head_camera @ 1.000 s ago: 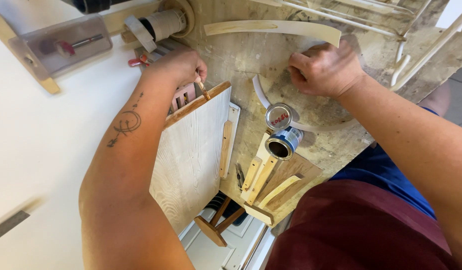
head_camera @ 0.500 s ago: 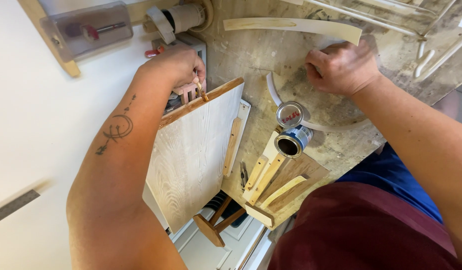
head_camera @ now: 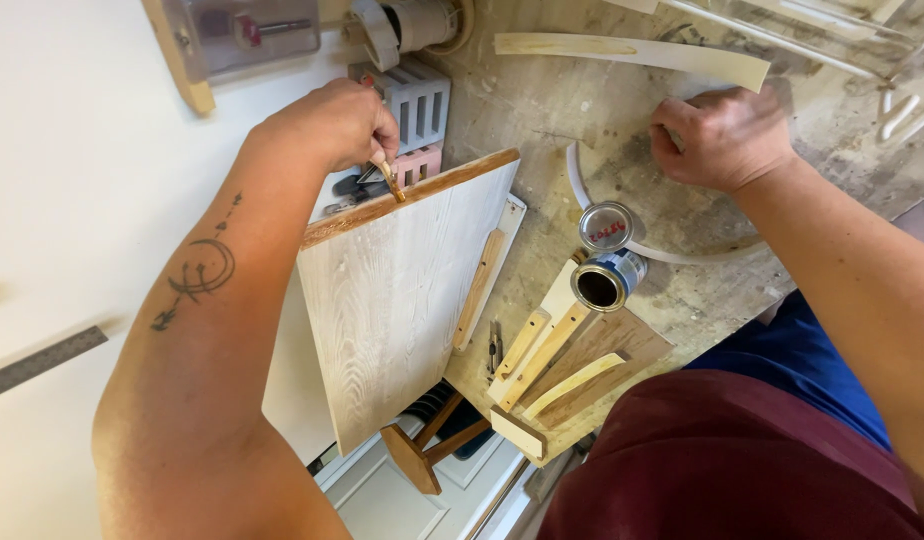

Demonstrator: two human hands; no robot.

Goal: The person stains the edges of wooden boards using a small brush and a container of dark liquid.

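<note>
Left hand [head_camera: 332,125], pinching a small brush [head_camera: 389,180], has been shifted along the stained board edge [head_camera: 412,195]; right hand [head_camera: 724,135] is kept curled on the counter [head_camera: 542,100].

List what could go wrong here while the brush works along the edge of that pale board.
1. The open can stands tilted by the loose wooden strips, with its lid off; a knock from the board could spill it.
2. The left hand holds the small brush at the board's brown edge; finish may stray onto the pale face.
3. The right hand rests away from the board, which may shift.
</note>
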